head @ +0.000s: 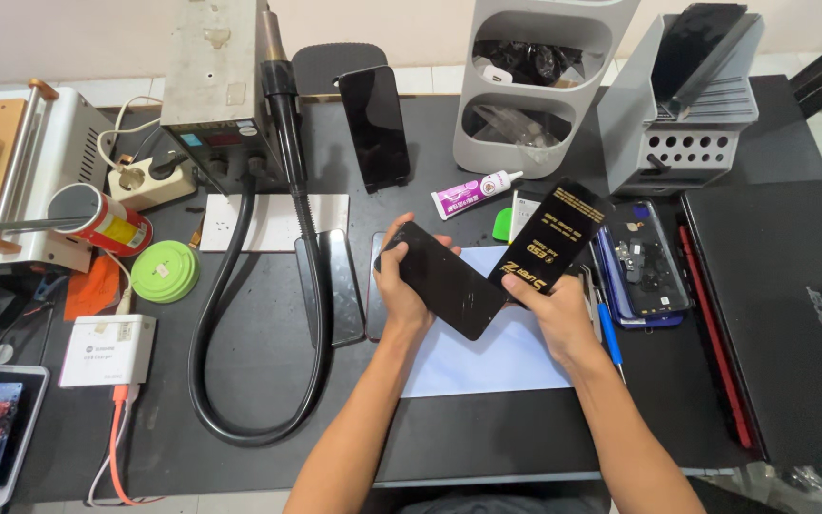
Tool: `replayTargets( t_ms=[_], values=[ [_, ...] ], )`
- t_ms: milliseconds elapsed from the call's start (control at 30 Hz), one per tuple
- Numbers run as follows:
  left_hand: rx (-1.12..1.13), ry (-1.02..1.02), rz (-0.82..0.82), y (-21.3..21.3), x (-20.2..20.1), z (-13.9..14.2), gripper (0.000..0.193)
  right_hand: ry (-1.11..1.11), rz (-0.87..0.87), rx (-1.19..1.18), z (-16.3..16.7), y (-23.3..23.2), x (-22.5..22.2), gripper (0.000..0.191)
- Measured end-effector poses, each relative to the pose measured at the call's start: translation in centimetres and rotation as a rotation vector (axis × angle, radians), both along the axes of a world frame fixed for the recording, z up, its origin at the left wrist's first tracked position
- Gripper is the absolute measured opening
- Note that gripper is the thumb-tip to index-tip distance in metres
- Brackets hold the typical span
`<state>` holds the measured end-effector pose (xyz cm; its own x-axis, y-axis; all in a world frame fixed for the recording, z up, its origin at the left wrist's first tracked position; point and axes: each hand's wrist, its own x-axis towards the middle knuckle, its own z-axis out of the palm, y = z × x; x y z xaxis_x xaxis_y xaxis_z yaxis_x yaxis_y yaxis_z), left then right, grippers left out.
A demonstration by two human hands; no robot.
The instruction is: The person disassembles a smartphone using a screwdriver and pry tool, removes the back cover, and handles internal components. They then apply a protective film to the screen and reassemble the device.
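1. Phone (449, 281), black and slab-shaped, tilted above the pale blue sheet (497, 357) at mid-table, screen scuffed.
2. Clamped at its upper-left end by the left hand (401, 286), fingers wrapped over the edge.
3. Black packet (549, 238) with gold print, pinched shut in the right hand (554, 309), upright and overlapping the phone's right corner.
4. Just left of the hands: two dark phones (340, 286) lying flat, beside a looping black hose (240, 381).
5. Just right: opened phone (644, 262) showing its insides, blue-handled tool (609, 343), closed black laptop (782, 314).
6. Behind: glue tube (473, 193), another phone (375, 127) propped upright, grey organiser (535, 86).
7. Far left: green round tin (165, 271), white charger box (107, 350).
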<state>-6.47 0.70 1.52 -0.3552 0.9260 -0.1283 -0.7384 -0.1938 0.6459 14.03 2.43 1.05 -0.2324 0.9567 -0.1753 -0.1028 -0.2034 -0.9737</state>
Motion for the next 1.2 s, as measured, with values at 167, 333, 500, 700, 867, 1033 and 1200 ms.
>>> replayTargets(
  t_ms=[167, 333, 500, 700, 867, 1033, 1200],
  values=[
    [0.015, 0.011, -0.020, 0.0, -0.1, -0.4, 0.056, -0.067, -0.018, -0.010, -0.7, 0.1, -0.1, 0.022],
    [0.016, 0.023, 0.005, 0.1, -0.1, -0.8, 0.057, -0.113, -0.038, 0.031, -0.4, -0.1, -0.2, 0.020],
    [0.008, 0.036, -0.017, 0.0, -0.2, -0.9, 0.057, -0.103, -0.037, 0.063, 0.0, -0.3, -0.5, 0.020],
    [0.031, 0.134, -0.089, -0.4, 1.0, -0.6, 0.057, -0.112, -0.033, 0.101, -0.3, -0.5, -1.2, 0.018],
    [0.018, 0.045, -0.084, -0.3, 1.0, -0.3, 0.057, -0.066, -0.049, 0.074, 0.2, -0.5, -0.9, 0.016],
    [0.018, 0.010, -0.086, -0.4, 1.0, -0.4, 0.057, 0.011, -0.060, 0.091, 0.4, -0.8, -1.1, 0.017],
    [0.014, 0.044, -0.091, -0.3, 1.0, -0.7, 0.057, -0.047, -0.075, 0.126, 0.0, -0.9, -1.3, 0.015]
  ],
)
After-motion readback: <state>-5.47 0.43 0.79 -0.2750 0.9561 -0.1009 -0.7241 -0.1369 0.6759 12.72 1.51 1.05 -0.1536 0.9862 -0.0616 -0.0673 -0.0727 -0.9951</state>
